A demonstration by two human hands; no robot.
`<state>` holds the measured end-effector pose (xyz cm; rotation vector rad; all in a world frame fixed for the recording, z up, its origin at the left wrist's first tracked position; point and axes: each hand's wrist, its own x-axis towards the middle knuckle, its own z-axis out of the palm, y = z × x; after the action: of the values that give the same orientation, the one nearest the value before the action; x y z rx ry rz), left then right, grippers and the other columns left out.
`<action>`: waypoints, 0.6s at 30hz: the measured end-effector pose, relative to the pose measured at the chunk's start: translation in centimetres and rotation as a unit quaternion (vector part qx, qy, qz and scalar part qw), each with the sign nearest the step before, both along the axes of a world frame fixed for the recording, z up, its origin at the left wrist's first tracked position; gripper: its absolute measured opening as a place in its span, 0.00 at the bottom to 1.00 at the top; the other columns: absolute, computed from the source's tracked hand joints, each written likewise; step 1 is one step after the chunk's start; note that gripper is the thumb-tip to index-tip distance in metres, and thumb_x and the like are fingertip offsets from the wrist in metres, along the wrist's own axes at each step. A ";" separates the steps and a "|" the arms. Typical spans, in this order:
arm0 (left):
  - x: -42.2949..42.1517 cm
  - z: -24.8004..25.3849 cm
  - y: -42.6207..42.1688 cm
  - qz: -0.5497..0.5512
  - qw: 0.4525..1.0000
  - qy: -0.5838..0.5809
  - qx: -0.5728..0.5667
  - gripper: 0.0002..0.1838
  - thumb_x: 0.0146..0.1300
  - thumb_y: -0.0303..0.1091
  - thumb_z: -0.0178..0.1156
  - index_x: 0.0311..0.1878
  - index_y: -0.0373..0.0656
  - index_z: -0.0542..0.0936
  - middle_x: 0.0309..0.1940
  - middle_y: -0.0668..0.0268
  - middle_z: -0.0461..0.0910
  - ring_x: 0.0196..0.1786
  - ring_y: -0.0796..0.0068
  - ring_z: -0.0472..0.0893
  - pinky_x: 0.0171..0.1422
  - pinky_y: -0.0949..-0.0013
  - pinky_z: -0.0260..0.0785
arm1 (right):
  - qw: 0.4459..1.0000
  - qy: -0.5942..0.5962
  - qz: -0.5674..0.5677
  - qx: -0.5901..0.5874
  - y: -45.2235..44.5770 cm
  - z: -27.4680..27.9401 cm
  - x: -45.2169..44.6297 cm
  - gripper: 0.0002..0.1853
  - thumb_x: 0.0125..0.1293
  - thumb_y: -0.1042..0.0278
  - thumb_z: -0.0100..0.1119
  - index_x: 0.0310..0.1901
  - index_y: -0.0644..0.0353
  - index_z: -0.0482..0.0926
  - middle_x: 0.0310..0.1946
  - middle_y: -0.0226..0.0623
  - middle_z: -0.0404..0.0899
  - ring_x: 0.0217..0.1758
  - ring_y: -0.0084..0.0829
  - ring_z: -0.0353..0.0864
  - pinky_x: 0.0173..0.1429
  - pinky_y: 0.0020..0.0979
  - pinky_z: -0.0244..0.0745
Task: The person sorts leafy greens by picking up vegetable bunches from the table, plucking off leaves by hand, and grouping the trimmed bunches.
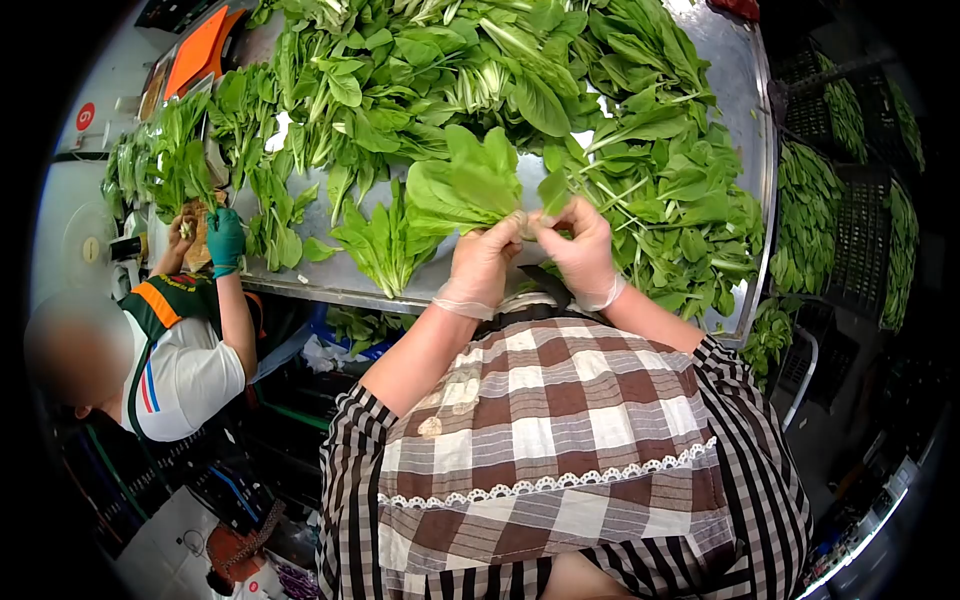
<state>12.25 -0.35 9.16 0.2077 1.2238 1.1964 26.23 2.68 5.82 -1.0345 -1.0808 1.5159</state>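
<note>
Both my hands wear thin clear gloves and meet just above the table's front edge. My left hand (483, 262) is closed round the base of a leafy green plant (465, 183), whose broad leaves fan out up and to the left. Close against it, my right hand (580, 250) has its fingers pinched on a single leaf (552, 192) that stands up from them. A small bunch of greens (388, 245) lies on the metal table to the left of my hands.
Greens (440, 80) are heaped across the metal table (745, 80). At the left a co-worker (190, 350) with a teal glove (225, 240) handles greens. Black crates (862, 235) of greens stand beyond the right edge. An orange object (198, 50) is at the back left.
</note>
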 end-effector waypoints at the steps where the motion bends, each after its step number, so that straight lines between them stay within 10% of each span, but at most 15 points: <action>1: -0.1 -0.3 -0.1 0.016 1.000 -0.017 0.009 0.09 0.63 0.32 0.65 0.46 0.43 0.79 0.36 0.73 0.78 0.36 0.81 0.74 0.41 0.74 0.66 | 0.998 0.039 -0.002 -0.042 0.1 0.0 0.0 0.07 0.60 0.78 0.66 0.36 0.60 0.76 0.31 0.29 0.82 0.33 0.19 0.80 0.40 0.23 0.76; 18: 0.3 0.4 -0.1 -0.041 0.997 -0.050 0.031 0.12 0.63 0.30 0.65 0.49 0.45 0.78 0.40 0.73 0.79 0.39 0.80 0.73 0.43 0.72 0.65 | 0.980 0.120 -0.008 -0.157 1.5 0.3 2.2 0.12 0.58 0.82 0.66 0.37 0.59 0.72 0.30 0.27 0.76 0.29 0.18 0.76 0.35 0.20 0.73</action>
<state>12.57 -0.40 9.61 0.2378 1.0822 1.1611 28.45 4.15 6.15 -1.0352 -0.6764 1.7843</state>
